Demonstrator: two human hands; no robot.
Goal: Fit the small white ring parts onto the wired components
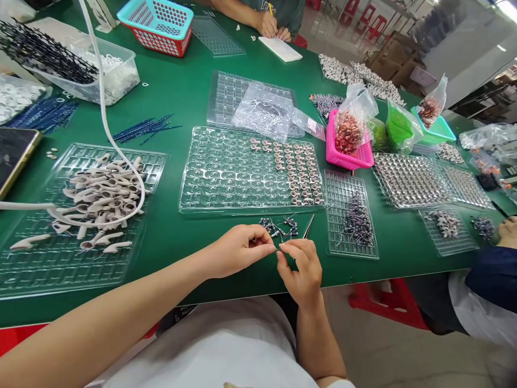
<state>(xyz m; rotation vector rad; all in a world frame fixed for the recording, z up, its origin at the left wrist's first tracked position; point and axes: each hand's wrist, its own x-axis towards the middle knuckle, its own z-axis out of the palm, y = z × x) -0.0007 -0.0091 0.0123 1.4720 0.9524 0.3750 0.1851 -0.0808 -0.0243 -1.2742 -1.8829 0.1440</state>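
Near the table's front edge, my left hand (246, 249) and my right hand (301, 267) almost meet, fingertips pinched around something tiny that the fingers mostly hide. Just beyond them lies a small pile of dark components with thin wires (278, 226). Metal tweezers (309, 226) rest on the table beyond my right hand. Behind the pile is a clear plastic tray (234, 202) with small pinkish-beige parts (301, 172) in the pockets on its right side. A narrower clear tray (333, 215) to the right bears a heap of dark wired components (358, 222).
Beige curved parts (103, 194) are heaped on a left tray, with a white cable (99, 70) looping over them. A pink basket (349, 157), a blue basket (157, 19) and a clear bin (121, 81) stand farther back. Other people's hands (272, 27) show across the table and at right.
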